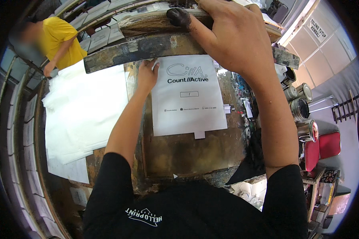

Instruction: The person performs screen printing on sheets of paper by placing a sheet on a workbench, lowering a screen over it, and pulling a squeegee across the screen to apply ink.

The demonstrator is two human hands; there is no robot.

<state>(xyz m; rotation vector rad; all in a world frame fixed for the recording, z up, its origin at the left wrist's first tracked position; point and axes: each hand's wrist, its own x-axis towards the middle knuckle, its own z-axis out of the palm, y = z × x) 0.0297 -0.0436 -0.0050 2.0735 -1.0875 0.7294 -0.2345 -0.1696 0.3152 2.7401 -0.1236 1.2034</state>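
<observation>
A: In the head view, where's the printed white sheet [189,121]?
B: Flat on the brown board [179,157], just right of a stack of white paper [85,115]. The left hand [148,75] touches its far left corner; I can't tell whether those fingers are pinched together.
A: And the right hand [239,40]?
B: At the far side, by the stained wooden bar [147,46], blackened thumb spread apart; the other fingertips are cut off, so their grip is unclear. Metal cans [299,109] sit at right.
</observation>
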